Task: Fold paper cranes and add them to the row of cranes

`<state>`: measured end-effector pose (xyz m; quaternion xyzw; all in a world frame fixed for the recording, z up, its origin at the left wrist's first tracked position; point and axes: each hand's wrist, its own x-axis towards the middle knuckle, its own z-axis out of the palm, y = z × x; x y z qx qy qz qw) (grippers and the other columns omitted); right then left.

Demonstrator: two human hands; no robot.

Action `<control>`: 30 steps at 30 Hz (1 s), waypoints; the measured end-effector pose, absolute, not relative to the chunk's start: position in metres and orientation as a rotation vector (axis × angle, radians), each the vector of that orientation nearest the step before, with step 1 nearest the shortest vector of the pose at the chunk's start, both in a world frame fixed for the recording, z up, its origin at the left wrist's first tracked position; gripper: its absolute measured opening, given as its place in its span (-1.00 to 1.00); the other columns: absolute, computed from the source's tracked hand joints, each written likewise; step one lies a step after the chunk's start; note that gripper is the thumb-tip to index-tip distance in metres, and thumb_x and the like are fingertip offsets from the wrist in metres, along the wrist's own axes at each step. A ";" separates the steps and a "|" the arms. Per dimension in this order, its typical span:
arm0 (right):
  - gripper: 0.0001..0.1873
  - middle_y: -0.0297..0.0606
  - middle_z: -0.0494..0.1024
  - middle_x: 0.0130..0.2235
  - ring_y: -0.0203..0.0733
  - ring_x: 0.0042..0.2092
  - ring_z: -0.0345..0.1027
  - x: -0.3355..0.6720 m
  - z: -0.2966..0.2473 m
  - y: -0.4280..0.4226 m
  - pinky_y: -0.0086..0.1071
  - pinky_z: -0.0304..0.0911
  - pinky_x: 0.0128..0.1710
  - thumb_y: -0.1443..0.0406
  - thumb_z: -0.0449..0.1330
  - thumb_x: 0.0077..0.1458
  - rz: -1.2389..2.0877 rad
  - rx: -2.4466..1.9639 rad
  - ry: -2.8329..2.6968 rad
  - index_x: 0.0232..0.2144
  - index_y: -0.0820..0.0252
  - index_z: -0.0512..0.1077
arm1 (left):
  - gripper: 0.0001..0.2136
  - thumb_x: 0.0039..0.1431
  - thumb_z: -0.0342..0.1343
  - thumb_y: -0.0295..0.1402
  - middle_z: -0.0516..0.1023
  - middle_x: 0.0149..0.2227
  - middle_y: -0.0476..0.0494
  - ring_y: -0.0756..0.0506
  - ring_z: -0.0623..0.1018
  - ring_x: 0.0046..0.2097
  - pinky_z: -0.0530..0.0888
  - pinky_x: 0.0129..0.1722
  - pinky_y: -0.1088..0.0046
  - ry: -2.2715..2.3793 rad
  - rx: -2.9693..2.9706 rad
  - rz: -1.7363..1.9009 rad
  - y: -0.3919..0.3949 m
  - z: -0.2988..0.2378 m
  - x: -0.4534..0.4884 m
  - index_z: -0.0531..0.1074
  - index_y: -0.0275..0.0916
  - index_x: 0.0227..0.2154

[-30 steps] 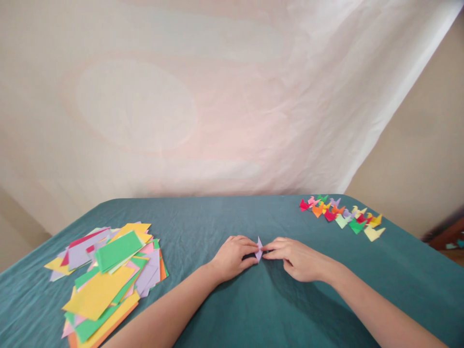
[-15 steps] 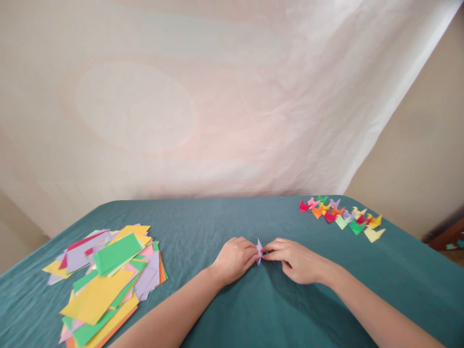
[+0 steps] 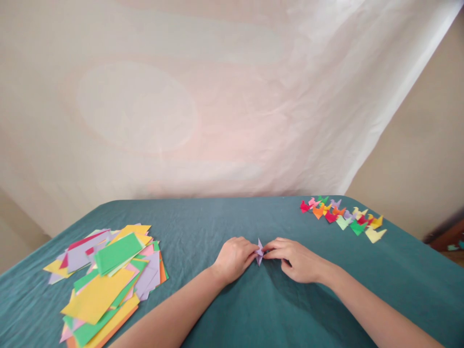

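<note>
A small folded piece of lilac origami paper (image 3: 259,253) stands between my hands near the middle of the table, its pointed ends toward and away from me. My left hand (image 3: 235,260) pinches its left side, the fingers covering part of it. From the right, the thumb and fingertips of my right hand (image 3: 295,261) close on its other edge, with the palm tipped inward. Fine folds in the paper are too small to make out.
A loose heap of coloured paper sheets (image 3: 97,295) lies on the left of the green tablecloth (image 3: 203,217). Several small folded paper birds (image 3: 342,217) stand in rows at the back right. A pale cloth (image 3: 217,106) hangs behind the table.
Almost nothing differs. Both hands keep their pinch on the lilac paper in the same place, and the whole view has shifted very slightly.
</note>
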<state>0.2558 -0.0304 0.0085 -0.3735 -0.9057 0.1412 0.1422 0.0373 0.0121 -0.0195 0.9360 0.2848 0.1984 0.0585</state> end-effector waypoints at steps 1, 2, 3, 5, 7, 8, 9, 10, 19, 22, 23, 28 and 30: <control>-0.33 -0.30 0.44 -0.03 -0.18 -0.06 0.27 0.256 0.008 -0.030 -0.26 0.17 0.00 0.59 -0.04 -0.21 0.405 -1.080 -2.604 -0.05 0.06 0.41 | -0.79 0.27 -0.08 -0.31 0.53 -0.31 -0.08 -0.08 0.47 -0.23 0.36 -0.22 0.42 0.866 2.820 0.613 0.013 -0.020 0.037 0.44 -0.18 -0.20; -0.33 -0.30 0.44 -0.03 -0.18 -0.06 0.28 0.256 0.007 -0.030 -0.26 0.17 0.00 0.59 -0.04 -0.22 0.402 -1.080 -2.597 -0.05 0.06 0.40 | -0.80 0.26 -0.08 -0.32 0.53 -0.30 -0.08 -0.07 0.47 -0.23 0.36 -0.21 0.42 0.869 2.799 0.626 0.013 -0.021 0.037 0.44 -0.18 -0.20; -0.32 -0.30 0.44 -0.03 -0.18 -0.06 0.28 0.256 0.007 -0.030 -0.26 0.17 0.00 0.59 -0.04 -0.22 0.400 -1.080 -2.594 -0.04 0.06 0.40 | -0.80 0.26 -0.07 -0.33 0.53 -0.30 -0.07 -0.07 0.47 -0.22 0.36 -0.20 0.43 0.873 2.778 0.637 0.014 -0.022 0.037 0.44 -0.18 -0.20; -0.31 -0.30 0.44 -0.03 -0.19 -0.05 0.27 0.256 0.006 -0.030 -0.26 0.16 0.00 0.59 -0.04 -0.23 0.396 -1.080 -2.595 -0.03 0.05 0.38 | -0.81 0.25 -0.06 -0.35 0.53 -0.28 -0.07 -0.07 0.47 -0.21 0.37 -0.18 0.43 0.883 2.742 0.651 0.014 -0.024 0.037 0.45 -0.18 -0.21; -0.30 -0.28 0.43 -0.03 -0.18 -0.05 0.27 0.255 0.005 -0.030 -0.25 0.16 0.00 0.59 -0.04 -0.22 0.390 -1.084 -2.593 0.00 0.04 0.36 | -0.81 0.25 -0.06 -0.36 0.53 -0.27 -0.07 -0.07 0.47 -0.20 0.37 -0.16 0.43 0.891 2.719 0.653 0.014 -0.024 0.038 0.45 -0.18 -0.21; -0.29 -0.27 0.43 -0.03 -0.17 -0.05 0.27 0.255 0.005 -0.030 -0.25 0.16 -0.01 0.58 -0.04 -0.21 0.387 -1.088 -2.592 0.01 0.05 0.35 | -0.81 0.25 -0.07 -0.37 0.53 -0.26 -0.07 -0.07 0.47 -0.19 0.37 -0.16 0.42 0.895 2.709 0.651 0.014 -0.024 0.038 0.44 -0.18 -0.20; -0.29 -0.25 0.43 -0.03 -0.17 -0.05 0.27 0.255 0.005 -0.030 -0.24 0.16 -0.01 0.58 -0.04 -0.21 0.383 -1.091 -2.592 0.02 0.06 0.34 | -0.80 0.25 -0.08 -0.37 0.53 -0.25 -0.07 -0.07 0.47 -0.19 0.38 -0.16 0.42 0.901 2.696 0.653 0.014 -0.023 0.038 0.43 -0.18 -0.18; -0.29 -0.24 0.43 -0.04 -0.16 -0.05 0.26 0.255 0.005 -0.030 -0.23 0.16 -0.01 0.58 -0.03 -0.21 0.378 -1.094 -2.593 0.03 0.07 0.33 | -0.80 0.25 -0.09 -0.38 0.53 -0.24 -0.08 -0.07 0.47 -0.18 0.38 -0.15 0.41 0.908 2.682 0.657 0.014 -0.023 0.038 0.42 -0.18 -0.16; -0.34 -0.24 0.43 -0.08 -0.16 -0.09 0.25 0.253 0.002 -0.030 -0.23 0.16 -0.05 0.57 -0.01 -0.15 0.354 -1.115 -2.576 0.03 0.08 0.32 | -0.78 0.13 0.09 -0.30 0.45 -0.23 -0.09 -0.10 0.45 -0.20 0.39 -0.19 0.38 0.990 2.641 0.733 0.008 -0.023 0.036 0.29 -0.22 -0.18; -0.43 -0.23 0.44 -0.10 -0.16 -0.11 0.26 0.253 0.000 -0.029 -0.23 0.16 -0.06 0.55 -0.01 -0.06 0.350 -1.119 -2.552 0.00 0.09 0.35 | -0.88 0.16 0.06 -0.30 0.42 -0.24 -0.10 -0.10 0.43 -0.20 0.37 -0.20 0.39 0.946 2.719 0.701 0.006 -0.020 0.036 0.34 -0.22 -0.29; -0.47 -0.22 0.44 -0.11 -0.17 -0.11 0.26 0.252 -0.001 -0.029 -0.24 0.16 -0.07 0.53 -0.01 -0.03 0.349 -1.120 -2.544 -0.01 0.09 0.36 | -0.89 0.17 0.04 -0.31 0.42 -0.24 -0.10 -0.10 0.42 -0.20 0.36 -0.19 0.39 0.921 2.742 0.688 0.005 -0.019 0.037 0.36 -0.22 -0.28; -0.67 -0.24 0.46 -0.17 -0.20 -0.15 0.28 0.248 -0.005 -0.027 -0.27 0.16 -0.10 0.42 -0.02 0.13 0.356 -1.142 -2.484 -0.11 0.10 0.42 | -0.83 0.25 -0.07 -0.35 0.41 -0.21 -0.10 -0.09 0.40 -0.17 0.34 -0.15 0.38 0.900 2.771 0.665 0.003 -0.016 0.037 0.37 -0.19 -0.17; -0.70 -0.26 0.47 -0.19 -0.21 -0.17 0.28 0.244 -0.007 -0.027 -0.28 0.16 -0.11 0.38 -0.04 0.18 0.366 -1.159 -2.445 -0.18 0.10 0.45 | -0.82 0.27 -0.11 -0.38 0.40 -0.20 -0.10 -0.09 0.40 -0.17 0.34 -0.14 0.38 0.918 2.763 0.659 0.003 -0.016 0.037 0.37 -0.19 -0.17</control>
